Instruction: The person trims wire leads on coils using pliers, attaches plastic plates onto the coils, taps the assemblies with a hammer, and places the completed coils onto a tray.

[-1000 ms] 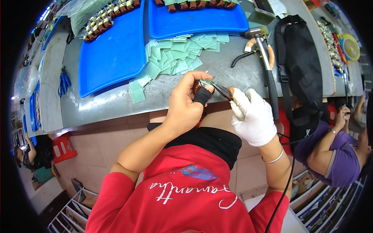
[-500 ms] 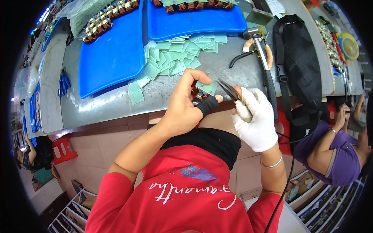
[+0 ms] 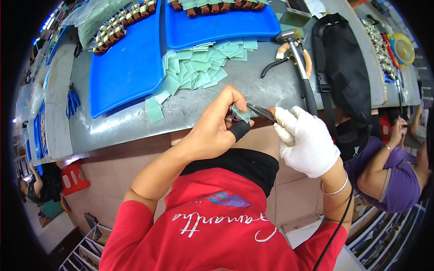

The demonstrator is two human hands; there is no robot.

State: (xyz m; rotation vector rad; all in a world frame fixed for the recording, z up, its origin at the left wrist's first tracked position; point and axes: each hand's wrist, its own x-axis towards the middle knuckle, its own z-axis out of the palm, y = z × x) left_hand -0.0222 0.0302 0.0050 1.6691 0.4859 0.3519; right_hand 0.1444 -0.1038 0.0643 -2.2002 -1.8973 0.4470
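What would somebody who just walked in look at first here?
Probably the big blue trays at the top of the gray workbench, with a messy pile of pale green squares beside them. Next, maybe the white glove on the right hand, which holds pliers up to a small part in the bare left hand.

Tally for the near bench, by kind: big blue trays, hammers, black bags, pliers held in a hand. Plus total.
Blue trays: 2
Hammer: 1
Black bag: 1
Pliers in the right hand: 1
Total: 5
Loose green plates overlap too much to count, so left out.
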